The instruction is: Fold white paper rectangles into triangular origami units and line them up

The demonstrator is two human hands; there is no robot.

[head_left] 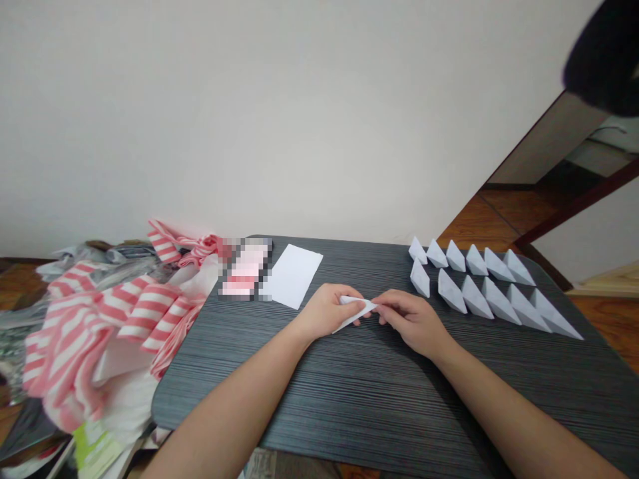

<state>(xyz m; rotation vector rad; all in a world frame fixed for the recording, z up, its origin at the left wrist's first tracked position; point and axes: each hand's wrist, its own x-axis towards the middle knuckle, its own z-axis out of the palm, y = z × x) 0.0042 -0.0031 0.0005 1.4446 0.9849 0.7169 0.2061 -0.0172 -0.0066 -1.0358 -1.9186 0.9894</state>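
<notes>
Left hand (327, 311) and right hand (410, 318) both pinch a folded white paper piece (355, 311) at table (349, 392) centre. Finished paper boats (486, 286) in rows, far right.

- This looks like a room in a home: a plain off-white wall (299, 100) rises directly behind a small dark tabletop (349, 399) with rounded corners and a streaked wood-grain finish.
- A reddish-brown wooden floor (479, 223) runs off to the right towards a doorway with a dark wooden frame (579, 206).
- A loose heap of red-and-white striped bags (100, 326) and crumpled wrappers spills over the tabletop's left edge.
- The work is handcraft: two rows of folded paper shapes (489, 293), a blank sheet (292, 274), and one paper piece (355, 309) pinched between the left hand (327, 311) and right hand (412, 319).
</notes>
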